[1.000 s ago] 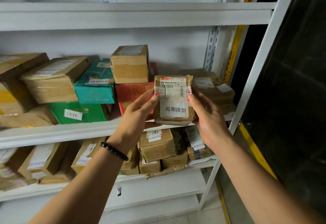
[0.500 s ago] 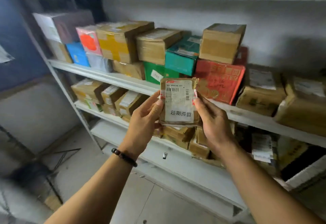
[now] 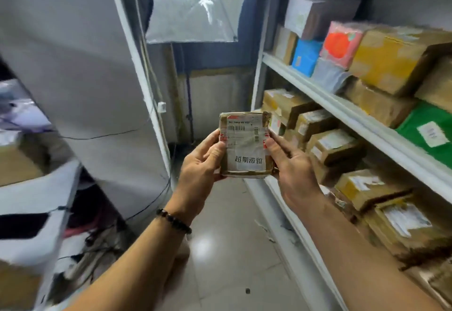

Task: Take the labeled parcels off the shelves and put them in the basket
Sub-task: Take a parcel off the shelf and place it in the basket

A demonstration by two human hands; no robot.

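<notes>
Both hands gripped the labelled parcel (image 3: 244,144) upright, the left hand (image 3: 200,166) curled on its left edge and the right hand (image 3: 291,166) on its right, out in the aisle just beside the shelves (image 3: 342,112). These were packed to the front lip with brown boxes (image 3: 335,146), a blue box (image 3: 305,57) and a green parcel (image 3: 430,134). Tiled floor (image 3: 232,237) lay open between them and a covered rack (image 3: 80,71) on the left.
</notes>
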